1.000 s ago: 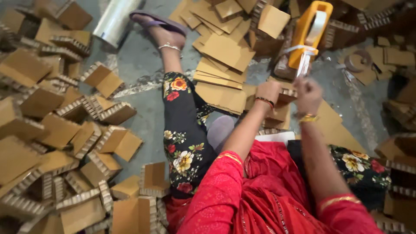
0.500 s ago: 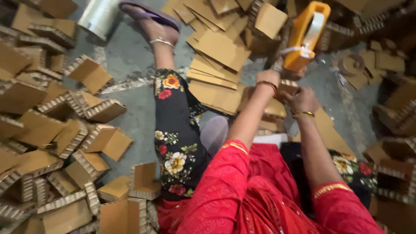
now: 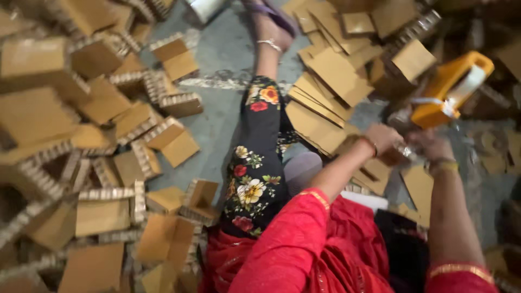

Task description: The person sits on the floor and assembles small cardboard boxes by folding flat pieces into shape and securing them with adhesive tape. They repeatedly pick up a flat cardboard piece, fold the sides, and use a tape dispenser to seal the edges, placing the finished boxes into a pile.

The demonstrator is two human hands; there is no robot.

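I see my left hand [image 3: 384, 137] and right hand [image 3: 431, 145] close together over a cardboard piece [image 3: 380, 173]; blurred, can't tell either grip. Orange tape dispenser [image 3: 449, 89] just above them, flat cardboard stack [image 3: 325, 92] beside.

tape dispenser [image 3: 450, 89] swung right, tilted over.

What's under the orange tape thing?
Under the orange tape dispenser are both hands: the left hand and the right hand, with shiny clear tape between them. What they press on is blurred and covered by the hands.
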